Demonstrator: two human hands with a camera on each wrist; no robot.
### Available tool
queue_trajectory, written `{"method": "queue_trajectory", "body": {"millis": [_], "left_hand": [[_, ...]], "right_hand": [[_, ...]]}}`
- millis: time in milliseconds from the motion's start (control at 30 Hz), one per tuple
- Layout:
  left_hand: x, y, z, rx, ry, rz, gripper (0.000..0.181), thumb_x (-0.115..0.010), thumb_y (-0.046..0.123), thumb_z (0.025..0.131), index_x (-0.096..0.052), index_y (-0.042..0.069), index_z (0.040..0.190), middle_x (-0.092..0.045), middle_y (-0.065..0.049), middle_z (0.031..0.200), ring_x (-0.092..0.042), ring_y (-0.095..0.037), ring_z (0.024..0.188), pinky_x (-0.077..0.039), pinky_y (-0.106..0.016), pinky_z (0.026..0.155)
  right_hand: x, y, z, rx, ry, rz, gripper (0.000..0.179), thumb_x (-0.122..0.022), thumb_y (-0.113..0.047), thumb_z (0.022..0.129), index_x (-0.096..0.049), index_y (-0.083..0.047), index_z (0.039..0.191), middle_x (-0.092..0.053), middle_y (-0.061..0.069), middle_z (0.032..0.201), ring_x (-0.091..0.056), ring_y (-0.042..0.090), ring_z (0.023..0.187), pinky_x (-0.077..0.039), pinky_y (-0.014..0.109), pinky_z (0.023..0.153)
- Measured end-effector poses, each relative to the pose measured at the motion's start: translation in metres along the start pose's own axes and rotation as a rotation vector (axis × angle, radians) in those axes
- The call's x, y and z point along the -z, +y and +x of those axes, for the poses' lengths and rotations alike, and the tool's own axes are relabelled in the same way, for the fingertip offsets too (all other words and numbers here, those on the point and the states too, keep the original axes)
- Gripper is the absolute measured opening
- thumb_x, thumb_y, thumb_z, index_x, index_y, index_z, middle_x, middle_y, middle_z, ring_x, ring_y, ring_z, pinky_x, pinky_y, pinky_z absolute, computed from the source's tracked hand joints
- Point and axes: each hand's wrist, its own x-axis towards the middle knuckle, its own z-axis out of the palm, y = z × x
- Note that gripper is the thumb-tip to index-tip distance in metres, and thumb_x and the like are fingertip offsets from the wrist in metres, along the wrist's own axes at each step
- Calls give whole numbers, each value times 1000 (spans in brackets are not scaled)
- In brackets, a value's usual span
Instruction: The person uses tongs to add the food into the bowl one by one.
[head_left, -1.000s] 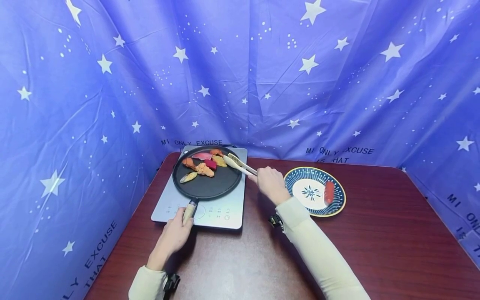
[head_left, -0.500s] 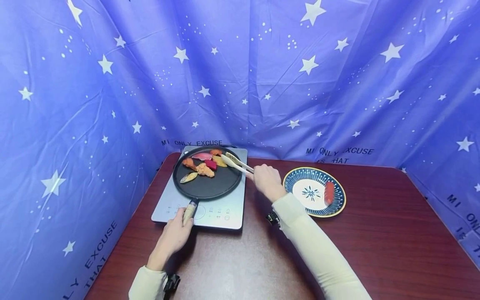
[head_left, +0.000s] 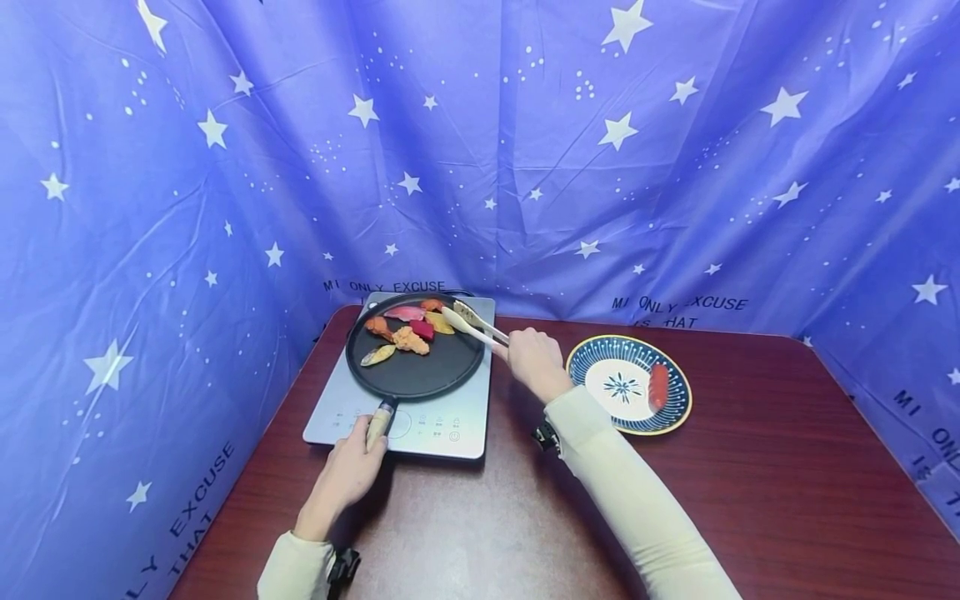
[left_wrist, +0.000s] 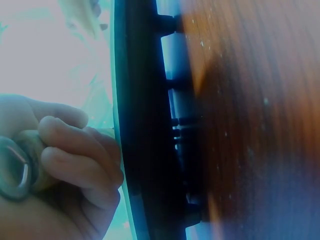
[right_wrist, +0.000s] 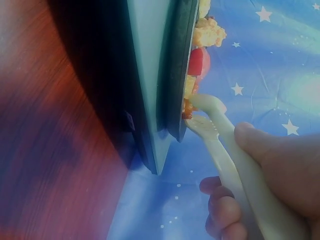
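Note:
My left hand (head_left: pixel 351 467) grips the wooden-coloured handle (head_left: pixel 379 422) of a round black frying pan (head_left: pixel 420 379); in the left wrist view its fingers (left_wrist: pixel 82 162) curl round that handle. My right hand (head_left: pixel 536 363) holds a pair of pale tongs (head_left: pixel 480 331), thumb on one arm and fingers on the other. The tongs' tips are a little apart at the pan's right rim, beside a yellow piece (head_left: pixel 439 322); whether they touch it I cannot tell. Also in the pan lie a fried chicken piece (head_left: pixel 411 339), a dark red chunk (head_left: pixel 422 330), a pink slice (head_left: pixel 405 313) and several other pieces.
Under the pan is a silver induction cooker (head_left: pixel 442 433) with touch marks. A blue-and-white oval plate (head_left: pixel 615 404) with a red sausage (head_left: pixel 658 386) on it stands to the right on the dark wooden table (head_left: pixel 780 467). Star-patterned blue curtains (head_left: pixel 525 167) hang around.
My right hand has shifted slightly left with the tongs, so their tips sit a bit further over the pan. The left hand, pan and plate look unmoved.

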Motion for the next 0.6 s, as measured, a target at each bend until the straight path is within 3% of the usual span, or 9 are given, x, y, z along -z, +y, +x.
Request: {"method": "queue_trajectory", "body": {"millis": [333,600], "left_hand": [[0,-1,0,-11,8,0,40,-51,24,93,-46,8,129,-53,-8,70,-50,-21,60,-39,-35,52],[1,0,0,-8,5,-4,39,-50,24,93,-46,9,128,-52,-7,69,-49,-21,59,-38,-34,51]], "right_hand": [[12,0,-6,8,59,9,54,-49,-54,92,-59,-6,69,-57,15,64,-59,35,60,-45,47,52],[20,11,-18,23,98,-8,50,-53,-51,92,-56,-7,68,-52,13,59,-57,36,55,-44,47,49]]}}
